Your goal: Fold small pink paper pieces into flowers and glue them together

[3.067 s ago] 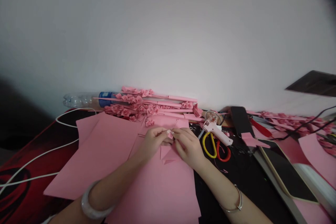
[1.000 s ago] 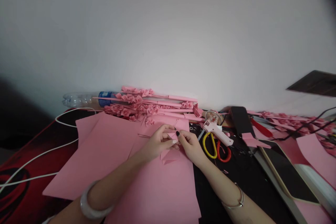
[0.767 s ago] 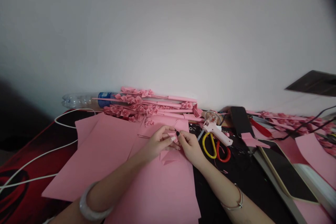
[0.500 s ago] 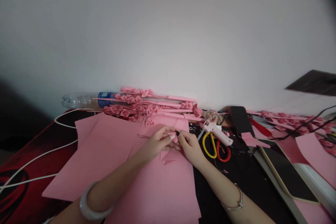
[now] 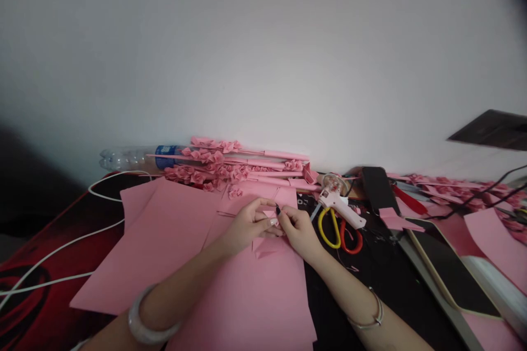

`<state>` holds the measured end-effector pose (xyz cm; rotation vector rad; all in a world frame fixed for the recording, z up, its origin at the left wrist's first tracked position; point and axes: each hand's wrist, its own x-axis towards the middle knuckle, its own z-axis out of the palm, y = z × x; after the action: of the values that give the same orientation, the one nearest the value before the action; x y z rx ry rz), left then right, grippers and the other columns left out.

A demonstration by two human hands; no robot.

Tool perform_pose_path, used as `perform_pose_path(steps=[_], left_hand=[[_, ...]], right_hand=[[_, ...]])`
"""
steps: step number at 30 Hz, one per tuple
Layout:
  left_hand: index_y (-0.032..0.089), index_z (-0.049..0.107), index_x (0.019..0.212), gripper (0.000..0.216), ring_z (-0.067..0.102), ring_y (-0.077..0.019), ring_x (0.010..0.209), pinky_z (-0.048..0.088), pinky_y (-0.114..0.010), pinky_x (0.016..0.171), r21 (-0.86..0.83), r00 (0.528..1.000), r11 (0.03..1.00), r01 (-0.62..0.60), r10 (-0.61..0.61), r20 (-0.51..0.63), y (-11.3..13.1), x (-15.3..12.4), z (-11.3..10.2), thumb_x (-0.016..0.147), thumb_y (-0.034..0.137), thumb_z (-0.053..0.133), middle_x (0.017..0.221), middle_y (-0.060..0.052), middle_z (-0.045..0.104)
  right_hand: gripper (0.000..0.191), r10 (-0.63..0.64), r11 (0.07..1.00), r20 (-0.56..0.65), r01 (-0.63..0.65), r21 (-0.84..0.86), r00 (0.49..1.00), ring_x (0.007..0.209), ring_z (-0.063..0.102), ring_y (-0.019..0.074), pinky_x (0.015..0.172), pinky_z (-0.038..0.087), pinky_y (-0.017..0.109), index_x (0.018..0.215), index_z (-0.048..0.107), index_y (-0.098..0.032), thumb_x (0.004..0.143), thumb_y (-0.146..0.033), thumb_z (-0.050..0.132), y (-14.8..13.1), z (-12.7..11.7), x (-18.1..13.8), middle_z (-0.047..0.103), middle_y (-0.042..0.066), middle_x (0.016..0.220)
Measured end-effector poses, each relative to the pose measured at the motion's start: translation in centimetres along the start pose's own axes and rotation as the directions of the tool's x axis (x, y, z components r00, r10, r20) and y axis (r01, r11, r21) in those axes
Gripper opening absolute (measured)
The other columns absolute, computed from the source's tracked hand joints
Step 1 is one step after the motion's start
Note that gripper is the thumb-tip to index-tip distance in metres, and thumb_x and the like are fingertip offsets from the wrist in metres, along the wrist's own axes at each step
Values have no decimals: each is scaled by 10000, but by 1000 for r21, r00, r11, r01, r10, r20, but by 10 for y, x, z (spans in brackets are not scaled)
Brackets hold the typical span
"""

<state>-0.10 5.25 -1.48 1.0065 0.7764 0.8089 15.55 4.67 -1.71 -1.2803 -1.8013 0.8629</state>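
Between my two hands is a small folded piece of pink paper (image 5: 269, 213), mostly covered by the fingers. My left hand (image 5: 249, 225) pinches it from the left, thumb in front and fingers behind. From the right, my right hand (image 5: 297, 230) grips the same paper, its thumb and fingertips meeting the left fingertips. A thin dark tip shows by the right thumb; I cannot make out what it is. Below the hands lie large pink paper sheets (image 5: 255, 301), with another folded pink piece (image 5: 265, 248) on top.
Pink paper flowers on stems (image 5: 230, 159) lie along the wall beside a plastic bottle (image 5: 127, 159). To the right are a glue gun (image 5: 341, 208), yellow-and-red scissors (image 5: 335, 233), a black phone-like object (image 5: 377, 189) and a phone (image 5: 450, 266). White cables (image 5: 61, 241) cross the left side.
My left thumb has moved down and across the folded paper, so less of it shows. Both hands stay in nearly the same place.
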Motion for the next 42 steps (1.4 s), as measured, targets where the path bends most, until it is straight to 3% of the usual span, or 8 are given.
perform_pose_path(steps=[15, 20, 25, 29, 36, 42], left_hand=[[192, 449, 1048, 447, 698, -220, 708, 519, -368, 752, 35, 999, 999, 4, -5, 36, 2, -1, 1, 689, 278, 702, 609, 9, 657], [193, 417, 1089, 475, 698, -222, 729, 527, -370, 747, 37, 996, 999, 16, -19, 90, 5, -4, 2, 712, 287, 689, 703, -41, 686], [205, 367, 1188, 557, 697, -213, 687, 536, -387, 739, 42, 990, 999, 6, -11, 140, -1, -4, 0, 728, 249, 680, 663, -20, 675], [208, 379, 1215, 591, 698, -223, 696, 541, -396, 736, 63, 994, 998, 20, -26, 102, -4, -3, -2, 716, 262, 691, 642, -7, 666], [188, 405, 1222, 582, 697, -230, 708, 533, -398, 753, 96, 998, 995, 10, -16, 62, -1, -5, 0, 718, 272, 684, 683, -37, 686], [171, 418, 1197, 570, 691, -212, 710, 529, -348, 720, 89, 999, 995, 34, -35, 10, 5, -6, 5, 713, 298, 692, 726, -57, 707]], right_hand=[[369, 12, 996, 60, -17, 83, 998, 497, 326, 92, 483, 260, 221, 553, 371, -180, 886, -337, 401, 0, 0, 0, 359, -41, 519], [390, 24, 967, 151, -61, 248, 988, 471, 316, 90, 470, 262, 221, 556, 353, -188, 891, -387, 376, 1, -1, 2, 343, -48, 508], [348, 13, 974, 235, -66, 218, 972, 421, 353, 92, 445, 264, 214, 538, 334, -203, 873, -285, 382, 2, 0, 1, 362, -56, 445], [346, -5, 986, 198, -29, 166, 980, 408, 359, 95, 433, 265, 213, 507, 347, -204, 850, -222, 387, 3, 1, 1, 395, -54, 419], [379, -22, 963, 116, -10, 269, 993, 435, 303, 83, 431, 245, 213, 536, 375, -190, 855, -379, 452, 0, 1, 2, 344, -60, 470], [236, -22, 951, -11, 24, 307, 1000, 478, 346, 91, 477, 286, 217, 678, 485, -179, 853, -337, 478, 1, -3, -1, 396, -57, 530]])
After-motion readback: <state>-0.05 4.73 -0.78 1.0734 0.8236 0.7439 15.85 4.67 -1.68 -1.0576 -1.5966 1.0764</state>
